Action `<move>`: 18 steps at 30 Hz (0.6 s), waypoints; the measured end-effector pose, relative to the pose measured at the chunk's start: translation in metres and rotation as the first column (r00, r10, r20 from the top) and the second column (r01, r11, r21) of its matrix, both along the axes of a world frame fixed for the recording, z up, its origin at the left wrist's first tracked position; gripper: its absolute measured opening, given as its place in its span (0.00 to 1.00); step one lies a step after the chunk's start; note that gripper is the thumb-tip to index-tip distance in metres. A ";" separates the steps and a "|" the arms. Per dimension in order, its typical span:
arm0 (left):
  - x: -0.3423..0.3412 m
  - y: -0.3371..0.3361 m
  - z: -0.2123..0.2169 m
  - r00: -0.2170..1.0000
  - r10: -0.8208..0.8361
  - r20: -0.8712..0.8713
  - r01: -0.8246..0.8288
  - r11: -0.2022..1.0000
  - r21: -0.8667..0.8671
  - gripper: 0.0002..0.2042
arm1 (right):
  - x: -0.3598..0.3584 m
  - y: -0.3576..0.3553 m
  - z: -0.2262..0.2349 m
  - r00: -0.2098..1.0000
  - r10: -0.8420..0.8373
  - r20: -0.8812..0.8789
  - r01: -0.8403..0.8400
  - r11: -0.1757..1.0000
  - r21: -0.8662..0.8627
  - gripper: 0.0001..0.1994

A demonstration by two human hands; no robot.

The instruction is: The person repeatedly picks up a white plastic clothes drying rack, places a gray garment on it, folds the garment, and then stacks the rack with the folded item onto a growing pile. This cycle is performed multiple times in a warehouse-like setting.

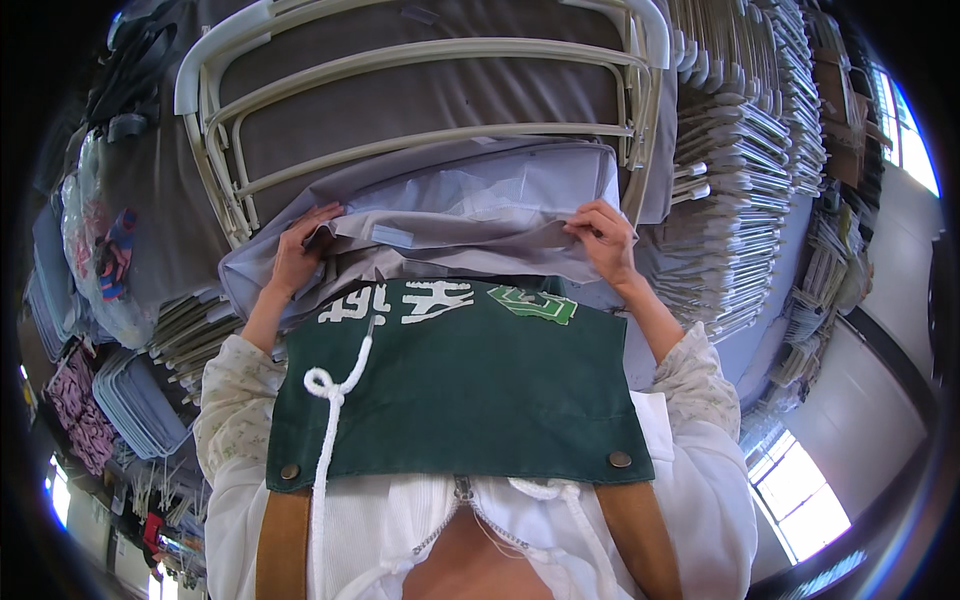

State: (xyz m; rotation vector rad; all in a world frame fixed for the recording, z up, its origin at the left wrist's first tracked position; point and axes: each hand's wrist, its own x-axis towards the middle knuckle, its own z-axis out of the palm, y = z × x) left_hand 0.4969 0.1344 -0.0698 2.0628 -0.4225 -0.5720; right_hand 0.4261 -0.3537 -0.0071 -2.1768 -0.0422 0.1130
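A grey fabric cover (480,228) is spread in front of me, its opening gaping along the near side. My left hand (298,250) is closed on the left part of its folded edge, with some fingers hidden by the cloth. On the right, my right hand (603,238) pinches the edge between thumb and fingers. A small pale label (392,236) shows on the cloth between my hands. Just beyond the cover stands a cream metal tube frame (420,100) with curved crossbars, touching neither hand.
Brownish-grey cloth (400,95) lies under the frame. Stacked cream tube frames (735,200) rise at the right. A clear plastic bag (105,250) sits at the left. Over my green apron (460,390) hangs a knotted white cord (330,420).
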 end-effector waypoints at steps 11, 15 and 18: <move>0.012 0.010 -0.007 0.986 0.147 -0.080 -0.152 0.987 -0.057 0.06 | 0.067 -0.006 0.076 0.955 -0.110 0.277 0.182 0.951 -0.250 0.09; 0.049 0.001 0.044 0.923 0.163 0.348 -0.212 0.971 0.108 0.04 | 0.125 -0.023 0.003 0.995 -0.085 0.044 0.095 0.934 -0.344 0.08; 0.067 -0.003 0.046 0.819 -0.016 0.574 -0.184 0.939 0.289 0.06 | 0.131 -0.033 -0.045 1.000 -0.006 0.023 0.015 0.912 -0.410 0.05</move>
